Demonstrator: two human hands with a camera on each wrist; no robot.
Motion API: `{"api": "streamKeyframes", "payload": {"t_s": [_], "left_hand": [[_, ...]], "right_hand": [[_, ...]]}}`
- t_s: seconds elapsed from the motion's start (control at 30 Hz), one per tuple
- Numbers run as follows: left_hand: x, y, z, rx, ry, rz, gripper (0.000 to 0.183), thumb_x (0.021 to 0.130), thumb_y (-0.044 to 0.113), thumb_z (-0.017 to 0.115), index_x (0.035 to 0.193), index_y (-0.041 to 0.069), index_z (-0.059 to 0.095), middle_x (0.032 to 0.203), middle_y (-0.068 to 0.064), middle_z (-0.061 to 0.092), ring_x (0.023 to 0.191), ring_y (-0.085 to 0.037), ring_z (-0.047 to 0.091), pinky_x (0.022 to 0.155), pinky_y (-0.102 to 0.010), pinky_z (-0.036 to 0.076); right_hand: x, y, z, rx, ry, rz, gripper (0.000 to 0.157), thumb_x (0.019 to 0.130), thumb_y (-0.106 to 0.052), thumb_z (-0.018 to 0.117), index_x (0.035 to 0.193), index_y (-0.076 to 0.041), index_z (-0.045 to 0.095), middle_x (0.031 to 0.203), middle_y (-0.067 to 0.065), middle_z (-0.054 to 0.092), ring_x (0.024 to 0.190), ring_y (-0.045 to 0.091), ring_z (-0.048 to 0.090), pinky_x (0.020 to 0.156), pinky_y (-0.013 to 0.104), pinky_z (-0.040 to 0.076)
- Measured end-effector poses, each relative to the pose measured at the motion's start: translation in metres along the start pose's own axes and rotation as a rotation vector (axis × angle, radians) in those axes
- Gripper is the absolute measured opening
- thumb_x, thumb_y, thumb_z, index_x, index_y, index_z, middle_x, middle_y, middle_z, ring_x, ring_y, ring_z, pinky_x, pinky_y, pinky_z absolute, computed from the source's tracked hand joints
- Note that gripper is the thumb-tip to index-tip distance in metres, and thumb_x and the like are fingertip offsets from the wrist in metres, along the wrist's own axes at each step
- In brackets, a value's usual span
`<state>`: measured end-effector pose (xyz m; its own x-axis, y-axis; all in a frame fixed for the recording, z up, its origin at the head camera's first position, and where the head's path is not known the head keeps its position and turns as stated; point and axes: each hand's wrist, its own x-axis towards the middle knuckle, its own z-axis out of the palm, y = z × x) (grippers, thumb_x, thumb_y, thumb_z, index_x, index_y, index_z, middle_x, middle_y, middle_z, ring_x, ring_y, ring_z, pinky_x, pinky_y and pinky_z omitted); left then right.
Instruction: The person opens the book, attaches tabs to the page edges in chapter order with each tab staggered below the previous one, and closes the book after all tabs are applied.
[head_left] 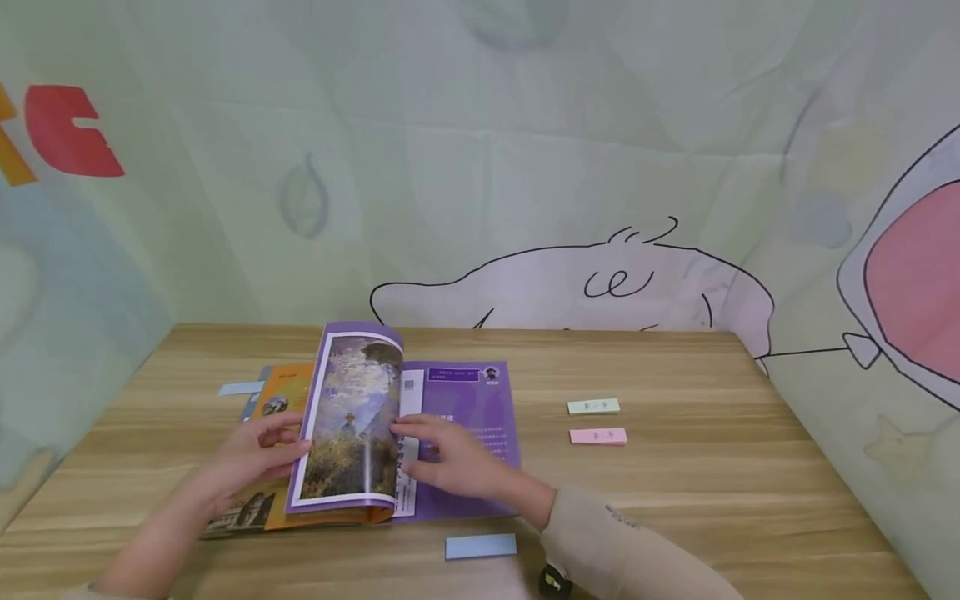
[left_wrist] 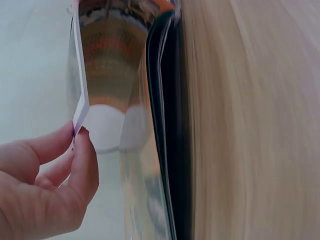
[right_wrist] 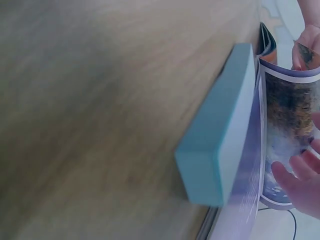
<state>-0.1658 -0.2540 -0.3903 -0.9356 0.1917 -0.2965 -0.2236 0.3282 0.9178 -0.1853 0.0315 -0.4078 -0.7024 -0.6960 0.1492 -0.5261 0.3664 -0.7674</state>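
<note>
We find glossy purple-bordered page (head_left: 348, 433), long axis near frame-vertical; left fingers (left_wrist: 87, 167) pinch left edge, right fingers (head_left: 420, 427) spread opposite.

Handwritten Chinese characters are marking two sticky pads: the green pad (head_left: 593, 407) is apparently reading "第一章", while the pink pad (head_left: 597, 437) is showing "第" before blurred strokes. A QR code (head_left: 409, 385) is topping the magazine's (head_left: 352, 433) white strip (head_left: 412, 408); white print on the purple page (head_left: 476, 400) is appearing too small to read.
</note>
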Motion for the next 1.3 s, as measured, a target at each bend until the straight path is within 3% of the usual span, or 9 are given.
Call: {"api": "streamKeyframes", "payload": {"t_s": [0.17, 0.4, 0.53, 0.6, 0.63, 0.73, 0.83, 1.1, 1.3], "left_hand": [[-0.005, -0.012, -0.020, 0.030, 0.013, -0.031, 0.069, 0.093, 0.013, 0.057, 0.139, -0.017, 0.015, 0.099, -0.008, 0.053, 0.081, -0.006, 0.060, 0.074, -0.027, 0.054], [-0.007, -0.026, -0.036, 0.006, 0.074, -0.061, 0.068, 0.094, 0.012, 0.056, 0.139, -0.017, 0.015, 0.098, -0.001, 0.054, 0.078, -0.004, 0.059, 0.070, -0.026, 0.054], [-0.008, -0.032, -0.045, 0.054, 0.103, -0.062, 0.067, 0.094, 0.011, 0.056, 0.139, -0.017, 0.016, 0.103, -0.008, 0.055, 0.077, -0.002, 0.059, 0.072, -0.027, 0.054], [-0.009, -0.036, -0.050, 0.086, 0.119, -0.057, 0.065, 0.094, 0.011, 0.056, 0.138, -0.018, 0.017, 0.104, -0.012, 0.055, 0.077, -0.001, 0.059, 0.072, -0.026, 0.054], [-0.010, -0.038, -0.051, 0.100, 0.129, -0.054, 0.065, 0.093, 0.010, 0.056, 0.138, -0.018, 0.018, 0.103, -0.012, 0.055, 0.076, -0.001, 0.059, 0.071, -0.025, 0.054], [-0.011, -0.042, -0.056, 0.142, 0.153, -0.049, 0.063, 0.093, 0.010, 0.057, 0.136, -0.018, 0.021, 0.101, -0.012, 0.057, 0.075, 0.000, 0.057, 0.069, -0.024, 0.053], [-0.012, -0.045, -0.059, 0.189, 0.175, -0.049, 0.062, 0.092, 0.011, 0.059, 0.135, -0.018, 0.025, 0.098, -0.010, 0.058, 0.074, -0.001, 0.057, 0.066, -0.024, 0.053], [-0.011, -0.050, -0.061, 0.367, 0.213, 0.013, 0.054, 0.088, 0.005, 0.062, 0.128, -0.020, 0.035, 0.088, -0.012, 0.064, 0.069, -0.002, 0.056, 0.061, -0.024, 0.052], [-0.004, -0.050, -0.052, 0.633, 0.342, 0.160, 0.045, 0.085, 0.008, 0.065, 0.119, -0.017, 0.048, 0.097, -0.033, 0.059, 0.085, -0.042, 0.061, 0.069, -0.047, 0.051]], "right_hand": [[0.003, -0.002, 0.006, -0.110, -0.111, -0.074, 0.050, 0.091, -0.013, 0.058, 0.138, -0.005, 0.044, 0.144, 0.006, 0.040, 0.133, 0.017, 0.035, 0.106, 0.026, 0.029], [0.005, -0.001, 0.016, -0.132, -0.200, -0.122, 0.048, 0.095, -0.017, 0.053, 0.139, -0.004, 0.042, 0.148, 0.004, 0.033, 0.132, 0.012, 0.035, 0.102, 0.018, 0.030], [0.008, -0.002, 0.017, -0.244, -0.258, -0.157, 0.046, 0.095, -0.020, 0.052, 0.138, -0.006, 0.043, 0.148, 0.001, 0.032, 0.088, -0.003, 0.058, 0.078, 0.007, 0.038], [0.010, -0.002, 0.017, -0.291, -0.304, -0.172, 0.046, 0.096, -0.020, 0.051, 0.139, -0.006, 0.042, 0.149, 0.001, 0.031, 0.059, -0.002, 0.048, 0.065, 0.008, 0.036], [0.010, -0.003, 0.017, -0.321, -0.326, -0.179, 0.047, 0.096, -0.020, 0.051, 0.140, -0.007, 0.041, 0.149, 0.001, 0.030, 0.059, -0.001, 0.049, 0.066, 0.008, 0.037], [0.012, -0.004, 0.017, -0.402, -0.399, -0.189, 0.048, 0.098, -0.022, 0.048, 0.143, -0.009, 0.036, 0.151, 0.001, 0.026, 0.097, 0.002, 0.059, 0.086, 0.016, 0.041], [0.012, -0.006, 0.018, -0.488, -0.465, -0.181, 0.050, 0.099, -0.026, 0.044, 0.146, -0.012, 0.030, 0.152, 0.000, 0.022, 0.135, 0.007, 0.025, 0.108, 0.038, 0.028], [0.013, -0.011, 0.023, -0.715, -0.518, -0.185, 0.053, 0.100, -0.036, 0.038, 0.148, -0.018, 0.025, 0.154, -0.004, 0.017, 0.139, 0.007, 0.016, 0.108, 0.054, 0.018], [0.017, -0.013, 0.024, -0.746, -0.541, -0.168, 0.052, 0.100, -0.039, 0.035, 0.148, -0.020, 0.025, 0.153, -0.005, 0.017, 0.138, 0.008, 0.017, 0.109, 0.052, 0.018]]}}
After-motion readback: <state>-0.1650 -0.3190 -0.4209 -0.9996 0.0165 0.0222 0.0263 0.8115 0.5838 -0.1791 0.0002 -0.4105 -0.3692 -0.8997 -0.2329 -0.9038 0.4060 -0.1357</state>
